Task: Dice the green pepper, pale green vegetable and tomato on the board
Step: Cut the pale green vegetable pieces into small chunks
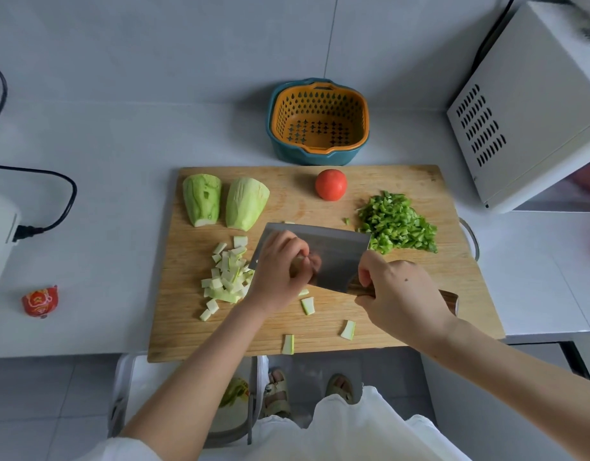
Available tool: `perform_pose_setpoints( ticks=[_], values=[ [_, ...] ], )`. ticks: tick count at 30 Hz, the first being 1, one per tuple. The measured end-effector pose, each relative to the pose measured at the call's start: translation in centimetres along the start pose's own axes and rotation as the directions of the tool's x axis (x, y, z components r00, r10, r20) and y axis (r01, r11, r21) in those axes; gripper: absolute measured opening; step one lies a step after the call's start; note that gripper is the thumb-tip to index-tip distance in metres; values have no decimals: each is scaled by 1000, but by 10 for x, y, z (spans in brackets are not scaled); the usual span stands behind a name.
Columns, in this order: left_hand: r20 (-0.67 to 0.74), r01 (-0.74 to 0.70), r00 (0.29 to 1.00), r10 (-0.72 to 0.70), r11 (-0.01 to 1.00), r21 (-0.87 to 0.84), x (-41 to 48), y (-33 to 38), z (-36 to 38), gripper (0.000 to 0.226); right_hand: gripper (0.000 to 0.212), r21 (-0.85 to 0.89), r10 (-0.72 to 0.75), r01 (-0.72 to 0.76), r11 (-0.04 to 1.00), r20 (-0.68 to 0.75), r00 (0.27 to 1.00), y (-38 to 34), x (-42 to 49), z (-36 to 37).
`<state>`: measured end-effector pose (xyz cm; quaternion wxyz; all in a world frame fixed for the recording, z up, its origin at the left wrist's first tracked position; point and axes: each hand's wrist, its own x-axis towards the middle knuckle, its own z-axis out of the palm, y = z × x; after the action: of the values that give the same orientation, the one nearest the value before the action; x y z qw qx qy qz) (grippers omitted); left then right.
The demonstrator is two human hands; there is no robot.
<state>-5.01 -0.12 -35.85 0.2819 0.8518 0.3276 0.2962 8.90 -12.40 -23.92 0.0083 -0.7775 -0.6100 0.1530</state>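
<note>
A small red thing (40,301) lies on the counter, well off the left side of the board (380,181).

At the back left of the board lie two big pieces of the pale green vegetable (203,202), side by side and not cut up yet. Near the front left of the board is a pile of pale cubes (227,274). So this vegetable is only partly done.

Next to that pile is the left hand (280,271). Its fingers are bent against the flat side of the cleaver (333,257) and look to be pinching a small pale bit (298,261) there. It is hard to be sure.

A few loose strips (307,306) lie near the front edge of the board. They may need more cuts.

The tomato (331,185) sits whole at the back middle of the board. It has not been cut at all.

The right hand (403,294) is over the right part of the board. It is wrapped tight round the cleaver's handle.

At the right of the board is a heap of green pepper bits (398,222). That job looks finished.

Now the things that hold stuff. Just behind the board is an orange basket (287,118) inside a blue bowl (280,151). Nothing shows in the basket. Below the front edge of the board stands a white bin (127,387) with a bag in it. Something yellow-green is inside, but I cannot tell what.
</note>
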Motion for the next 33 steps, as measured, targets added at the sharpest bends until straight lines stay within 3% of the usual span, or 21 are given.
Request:
perform_pose_setpoints(
  ticks=[4, 7, 11, 13, 15, 18, 20, 22, 29, 33],
  values=[
    [96, -48, 994, 48, 999, 4, -3, -14, -4, 19, 26, 22, 21, -21, 1000, 7, 1000, 3, -2, 3],
    [116, 11, 993, -25, 993, 116, -14, -40, -13, 10, 24, 12, 64, -64, 998, -30, 997, 12, -3, 0],
    [26, 105, 992, -122, 928, 359, -30, -66, -19, 9, 21, 75, 141, -132, 988, -139, 980, 33, 0, -12],
    [-56, 145, 989, -134, 907, 396, -34, -52, -16, 6, 22, 206, 211, -182, 961, -127, 969, 44, 1, -20],
    [-43, 72, 997, -60, 919, 388, -41, -26, -3, 7, 23, 424, 282, -238, 874, -42, 959, 57, 3, -24],
    [215, -215, 964, 156, 934, 286, -61, 2, 26, 26, 24, 699, 361, -308, 645, 77, 929, 76, 0, -23],
    [404, -371, 881, 245, 889, 269, -78, 3, 42, 31, 26, 742, 384, -337, 580, 116, 916, 83, -3, -19],
    [467, -424, 845, 260, 858, 290, -89, -6, 46, 30, 27, 739, 391, -350, 575, 128, 912, 87, -7, -15],
    [377, -429, 885, 272, 789, 439, -66, -36, 27, 18, 27, 735, 380, -371, 568, 165, 910, 96, -17, -4],
    [145, -144, 987, 75, 816, 560, -52, -40, 17, 14, 22, 790, 392, -396, 468, 216, 894, 99, -20, -2]
  ],
)
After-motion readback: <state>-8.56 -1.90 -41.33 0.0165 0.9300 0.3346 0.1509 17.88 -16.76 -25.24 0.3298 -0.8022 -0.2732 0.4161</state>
